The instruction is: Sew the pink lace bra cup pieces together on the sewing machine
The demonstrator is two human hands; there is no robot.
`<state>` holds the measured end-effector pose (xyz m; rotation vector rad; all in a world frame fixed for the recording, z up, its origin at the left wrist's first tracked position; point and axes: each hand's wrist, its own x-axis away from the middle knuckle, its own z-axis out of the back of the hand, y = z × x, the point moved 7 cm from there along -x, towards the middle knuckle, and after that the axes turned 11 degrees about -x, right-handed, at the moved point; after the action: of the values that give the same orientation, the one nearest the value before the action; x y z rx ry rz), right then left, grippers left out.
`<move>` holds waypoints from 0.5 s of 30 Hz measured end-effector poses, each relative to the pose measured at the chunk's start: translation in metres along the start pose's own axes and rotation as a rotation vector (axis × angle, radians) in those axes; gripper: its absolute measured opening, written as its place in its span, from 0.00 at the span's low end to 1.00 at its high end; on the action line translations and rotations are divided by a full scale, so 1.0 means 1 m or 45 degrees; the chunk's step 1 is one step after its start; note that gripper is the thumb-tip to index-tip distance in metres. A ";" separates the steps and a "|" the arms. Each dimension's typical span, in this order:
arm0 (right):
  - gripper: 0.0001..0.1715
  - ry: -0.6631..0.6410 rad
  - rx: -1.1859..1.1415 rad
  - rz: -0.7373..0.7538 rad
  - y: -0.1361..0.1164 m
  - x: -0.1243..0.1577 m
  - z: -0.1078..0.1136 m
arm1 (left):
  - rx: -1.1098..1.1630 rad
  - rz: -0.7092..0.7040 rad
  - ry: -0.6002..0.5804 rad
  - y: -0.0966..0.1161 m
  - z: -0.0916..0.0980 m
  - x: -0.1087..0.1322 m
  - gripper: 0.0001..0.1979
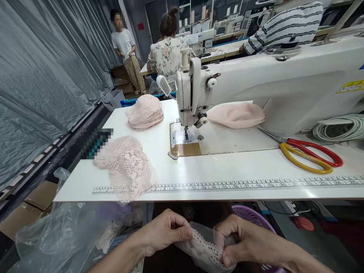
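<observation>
Below the table's front edge, a pale lace piece [205, 248] with a scalloped, holed border is stretched between my two hands. My left hand [170, 231] pinches its left end between thumb and fingers. At the other end, my right hand [239, 239] grips the border, thumb on top. Part of the fabric is sheer, and its lower side hangs out of sight. On the white table, pink lace pieces [129, 163] lie spread at the left, overhanging the front edge slightly. Behind them sits a stack of pink lace cups [146, 112].
A white sewing machine [196, 91] stands on the table [222, 167], a pink cup [237, 114] under its arm. Scissors [305, 153] with red and yellow handles lie right, near a coiled pale strip [341, 127]. A purple basket [253, 215] is below. People sit and stand beyond.
</observation>
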<state>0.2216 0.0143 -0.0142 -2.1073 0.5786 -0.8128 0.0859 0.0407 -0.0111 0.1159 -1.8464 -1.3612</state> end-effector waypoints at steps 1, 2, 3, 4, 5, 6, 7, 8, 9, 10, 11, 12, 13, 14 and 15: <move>0.13 -0.006 0.000 0.002 0.001 -0.001 0.001 | 0.014 0.007 0.004 -0.002 0.001 0.001 0.23; 0.13 -0.010 0.002 0.003 0.001 -0.002 0.001 | 0.030 0.014 0.004 -0.004 0.002 0.001 0.24; 0.14 -0.013 0.004 0.003 0.002 -0.003 0.002 | 0.045 0.020 -0.001 -0.005 0.003 0.002 0.24; 0.14 -0.017 0.006 0.000 0.002 -0.004 0.002 | 0.058 0.025 -0.008 -0.006 0.003 0.002 0.24; 0.14 -0.020 0.007 -0.003 0.003 -0.005 0.002 | 0.067 0.027 -0.013 -0.007 0.004 0.002 0.25; 0.14 -0.023 0.008 -0.006 0.002 -0.006 0.001 | 0.075 0.028 -0.018 -0.007 0.004 0.002 0.26; 0.15 -0.025 0.009 -0.008 0.002 -0.007 0.000 | 0.082 0.029 -0.022 -0.007 0.004 0.002 0.26; 0.15 -0.022 0.012 -0.009 0.002 -0.008 -0.001 | 0.089 0.030 -0.023 -0.007 0.004 0.002 0.27; 0.16 -0.015 0.013 -0.009 0.001 -0.009 -0.002 | 0.097 0.030 -0.026 -0.006 0.003 0.002 0.27; 0.16 -0.006 0.016 -0.008 0.001 -0.009 -0.002 | 0.103 0.030 -0.034 -0.006 0.002 0.002 0.27; 0.16 0.004 0.020 -0.009 0.000 -0.010 -0.003 | 0.105 0.034 -0.047 -0.006 0.001 0.001 0.26; 0.17 0.012 0.025 -0.011 0.001 -0.011 -0.003 | 0.106 0.046 -0.060 -0.006 -0.001 0.001 0.25; 0.17 0.020 0.032 -0.013 0.001 -0.012 -0.003 | 0.107 0.066 -0.071 -0.008 -0.003 0.000 0.24; 0.17 0.024 0.039 -0.013 0.002 -0.012 -0.003 | 0.111 0.090 -0.078 -0.010 -0.005 0.000 0.23; 0.17 0.024 0.045 -0.013 0.003 -0.012 -0.002 | 0.116 0.115 -0.080 -0.012 -0.006 -0.001 0.22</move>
<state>0.2111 0.0193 -0.0196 -2.0737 0.5601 -0.8432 0.0861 0.0315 -0.0208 0.0358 -1.9428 -1.2319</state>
